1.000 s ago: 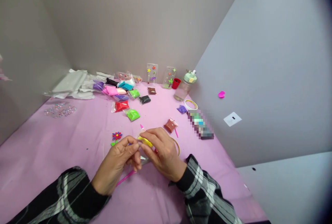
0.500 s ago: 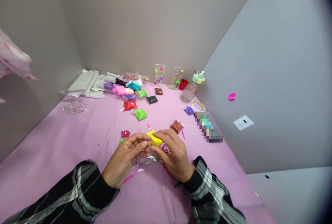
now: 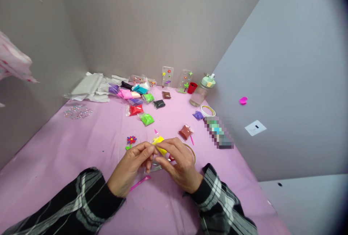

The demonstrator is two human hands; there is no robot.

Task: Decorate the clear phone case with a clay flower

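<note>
Both hands meet over the near middle of the pink table [image 3: 67, 144]. My left hand [image 3: 133, 168] and my right hand [image 3: 178, 164] pinch a small packet of yellow clay [image 3: 160, 145] between their fingertips. A clear plastic sheet [image 3: 154, 168] lies under the hands. A pink stick tool [image 3: 140, 183] lies on the table just below my left hand. A small clay flower [image 3: 131, 140], red and purple with a green stem, sits to the left of the hands.
Several clay packets lie further back: red [image 3: 135, 110], green [image 3: 147, 119], brown [image 3: 185, 131], black [image 3: 159, 103]. Decorated clear cases [image 3: 166, 77], a red cup [image 3: 192, 87] and a bottle [image 3: 201, 91] stand by the back wall. Tape roll [image 3: 208, 111] and gem stickers [image 3: 77, 111] lie aside.
The view shifted so the table contents sit further right than a second ago. My fingers have kept working the yellow clay packet, turning it slightly between both hands.
</note>
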